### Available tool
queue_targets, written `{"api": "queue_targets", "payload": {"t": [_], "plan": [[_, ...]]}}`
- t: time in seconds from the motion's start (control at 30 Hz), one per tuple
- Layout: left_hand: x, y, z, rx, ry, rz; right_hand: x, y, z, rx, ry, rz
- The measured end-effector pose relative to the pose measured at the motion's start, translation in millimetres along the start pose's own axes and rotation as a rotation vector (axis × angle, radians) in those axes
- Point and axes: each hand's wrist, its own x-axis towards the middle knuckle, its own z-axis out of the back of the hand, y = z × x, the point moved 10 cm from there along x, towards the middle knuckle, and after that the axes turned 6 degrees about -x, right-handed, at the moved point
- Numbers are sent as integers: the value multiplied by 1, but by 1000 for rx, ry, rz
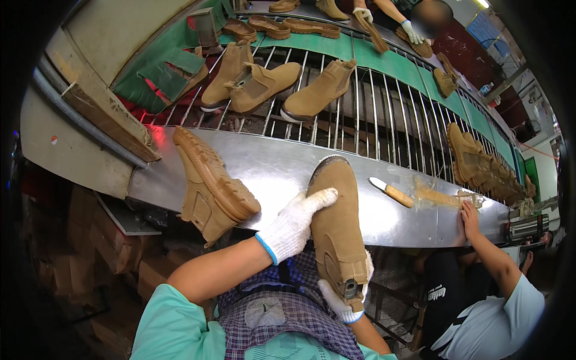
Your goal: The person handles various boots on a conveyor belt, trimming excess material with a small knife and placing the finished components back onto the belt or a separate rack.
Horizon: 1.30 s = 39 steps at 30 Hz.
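In front of me is a tan suede ankle boot upper (336,222), toe pointing away and its opening toward me. My left hand (294,223), in a white knit glove, is closed on its side near the forefoot, thumb across the top. My right hand (341,305), gloved too, supports the ankle part from beneath; the boot hides most of its fingers. Just left, a tan boot with a thick lugged sole (213,183) lies tipped on the steel ledge. A short knife with a wooden handle (398,195) rests on the ledge at the right.
Beyond the steel ledge (270,153) runs a rack of metal bars carrying several boot uppers (321,93). Loose soles (312,27) lie on a green strip behind. At the right, a co-worker's bare hand (471,219) touches the ledge; another person's gloved hands hold soles at the far side.
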Motion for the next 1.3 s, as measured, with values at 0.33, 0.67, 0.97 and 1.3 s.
{"api": "queue_targets", "payload": {"t": [0.33,0.67,0.97,1.3], "plan": [[12,5,7,-15,-29,-3,18,13,0,-50,-17,30],[12,5,19,-160,-62,-12,-12,-32,-29,368,73,-326],[12,-21,3,78,47,-120,4,-34,-18,434,12,-376],[-54,-28,21,625,-45,-582,101,28,0,-152,-129,127]]}}
